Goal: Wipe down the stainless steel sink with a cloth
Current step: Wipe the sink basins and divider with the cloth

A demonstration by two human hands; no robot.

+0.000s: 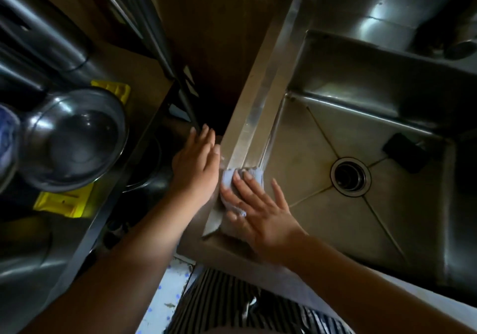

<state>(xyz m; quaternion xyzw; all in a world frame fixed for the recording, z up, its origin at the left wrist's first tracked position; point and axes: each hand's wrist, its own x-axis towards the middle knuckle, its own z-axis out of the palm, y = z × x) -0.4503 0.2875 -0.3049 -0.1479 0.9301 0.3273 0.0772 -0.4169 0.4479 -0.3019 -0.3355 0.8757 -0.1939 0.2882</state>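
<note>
Striped clothing is filling my lower view. Right hand is pressing the pale cloth flat-fingered onto the sink rim's near left corner. Left hand is resting open on the rim's outer edge, touching the cloth. Steel bowl is sitting left.

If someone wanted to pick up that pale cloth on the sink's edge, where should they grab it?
Probably the bunched far end of the cloth, beyond the fingertips of the right hand, which presses it flat on the sink rim. Come from above, pinching the raised folds; the rest lies flat under the palm.
</note>
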